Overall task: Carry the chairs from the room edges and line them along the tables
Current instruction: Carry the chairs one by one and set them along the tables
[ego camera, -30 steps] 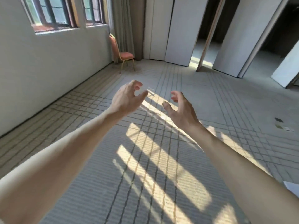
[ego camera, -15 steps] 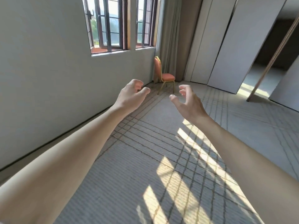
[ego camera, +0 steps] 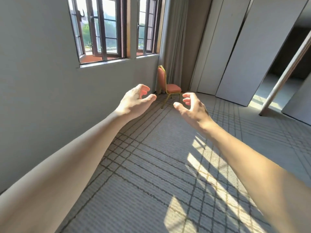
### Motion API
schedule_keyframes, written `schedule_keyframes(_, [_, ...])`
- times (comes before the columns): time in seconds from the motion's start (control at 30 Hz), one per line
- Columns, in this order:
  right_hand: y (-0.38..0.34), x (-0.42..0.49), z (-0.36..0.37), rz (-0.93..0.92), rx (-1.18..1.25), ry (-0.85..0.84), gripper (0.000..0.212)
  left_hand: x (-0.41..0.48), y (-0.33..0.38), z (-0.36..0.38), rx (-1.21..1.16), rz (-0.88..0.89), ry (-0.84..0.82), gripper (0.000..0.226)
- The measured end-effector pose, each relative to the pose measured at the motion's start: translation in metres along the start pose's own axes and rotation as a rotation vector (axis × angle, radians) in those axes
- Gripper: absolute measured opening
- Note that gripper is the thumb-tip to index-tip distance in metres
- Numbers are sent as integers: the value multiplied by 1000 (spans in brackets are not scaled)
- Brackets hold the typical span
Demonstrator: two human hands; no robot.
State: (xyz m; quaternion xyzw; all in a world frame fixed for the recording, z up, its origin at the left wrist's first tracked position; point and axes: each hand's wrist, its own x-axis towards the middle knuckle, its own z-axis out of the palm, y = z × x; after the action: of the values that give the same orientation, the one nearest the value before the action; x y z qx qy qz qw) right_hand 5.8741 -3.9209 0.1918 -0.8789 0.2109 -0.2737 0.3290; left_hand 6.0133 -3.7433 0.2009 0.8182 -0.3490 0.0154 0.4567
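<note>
An orange padded chair [ego camera: 169, 84] with a gold metal frame stands in the far corner, beside the curtain and below the windows. Both my arms stretch forward at chest height. My left hand [ego camera: 135, 100] hovers left of the chair in the picture, fingers loosely curled, holding nothing. My right hand [ego camera: 191, 106] hovers just right of it, fingers also loosely curled and empty. The chair is still well beyond both hands. No table is in sight.
A grey wall [ego camera: 42, 89] with windows [ego camera: 107, 29] runs along the left. White folding partition panels [ego camera: 244, 52] stand at the right with a gap behind them, and a slanted pole [ego camera: 284, 76] leans there. Patterned carpet [ego camera: 151, 174] covers the floor, with sunlit patches.
The view has swung left and moved closer to the corner, so the chair looks larger and sits between my hands. My hands keep the same raised, loosely curled pose.
</note>
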Motion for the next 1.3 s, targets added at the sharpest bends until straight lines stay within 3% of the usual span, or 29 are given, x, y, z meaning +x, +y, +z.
schedule_keyframes(0.33, [46,280,113,7,-212,-49,64,284,-143,28,288,126,-83,50])
schedule_keyframes(0.6, [89,465,165,77,-175,-22,62,486,-200,63,233,96,-105,50])
schedule_keyframes(0.93, [213,743,222,111,-135,39,58,767,-268,167,352,162,-190,49])
schedule_keyframes(1.3, [309,1000,288,116,-165,-86,57,1024,-344,229,294,27,-172,49])
